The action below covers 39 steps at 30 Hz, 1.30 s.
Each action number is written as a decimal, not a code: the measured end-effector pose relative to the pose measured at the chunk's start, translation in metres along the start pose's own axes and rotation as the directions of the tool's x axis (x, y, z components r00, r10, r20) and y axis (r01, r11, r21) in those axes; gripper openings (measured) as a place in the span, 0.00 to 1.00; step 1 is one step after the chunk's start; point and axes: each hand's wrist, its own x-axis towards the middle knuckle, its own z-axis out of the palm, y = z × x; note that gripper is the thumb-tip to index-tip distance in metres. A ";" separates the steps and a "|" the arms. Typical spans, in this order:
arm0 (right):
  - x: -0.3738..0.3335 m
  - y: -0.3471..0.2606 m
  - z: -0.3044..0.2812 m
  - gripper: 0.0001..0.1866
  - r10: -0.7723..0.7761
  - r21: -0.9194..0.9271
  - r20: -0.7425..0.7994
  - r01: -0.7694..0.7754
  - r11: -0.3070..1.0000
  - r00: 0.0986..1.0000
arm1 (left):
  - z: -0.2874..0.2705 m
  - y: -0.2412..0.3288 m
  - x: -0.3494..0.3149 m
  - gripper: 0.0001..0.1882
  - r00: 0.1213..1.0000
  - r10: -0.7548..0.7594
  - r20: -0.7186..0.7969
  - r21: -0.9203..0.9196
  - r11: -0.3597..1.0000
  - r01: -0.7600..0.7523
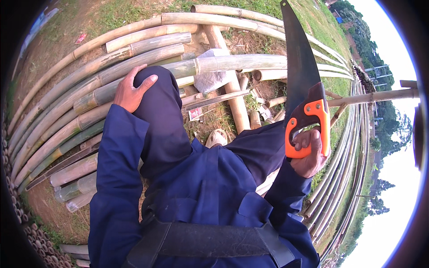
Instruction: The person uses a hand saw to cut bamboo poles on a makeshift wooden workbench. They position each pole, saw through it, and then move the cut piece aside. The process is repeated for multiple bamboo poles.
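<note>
Your right hand (pixel 309 154) grips the orange-handled handsaw (pixel 304 85) at three o'clock, blade pointing toward twelve, while your left hand (pixel 132 91) rests open on your raised knee (pixel 154 85) at ten o'clock above bamboo poles (pixel 89 85).

Long bamboo poles (pixel 134 49) lie side by side on bare earth and grass (pixel 111 13) — greenish and tan. Short cut bamboo pieces (pixel 257 118) are scattered in the middle, near 1 grey cloth (pixel 210 78). Trees (pixel 380 134) stand far right.
</note>
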 end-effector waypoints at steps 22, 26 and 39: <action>-0.018 -0.028 -0.008 0.14 -0.018 -0.069 0.175 0.030 0.997 0.984 | 0.110 -0.232 0.095 0.29 0.841 0.538 0.055 0.840 0.430 -0.330; -0.017 -0.010 -0.014 0.14 0.108 -0.106 0.167 -0.092 0.990 0.980 | 0.138 -0.203 0.096 0.29 0.835 0.548 0.050 0.844 0.424 -0.329; 0.000 0.073 0.021 0.15 0.407 -0.086 0.294 -0.400 0.913 0.865 | 0.137 -0.204 0.101 0.20 0.856 0.510 0.086 0.837 0.429 -0.340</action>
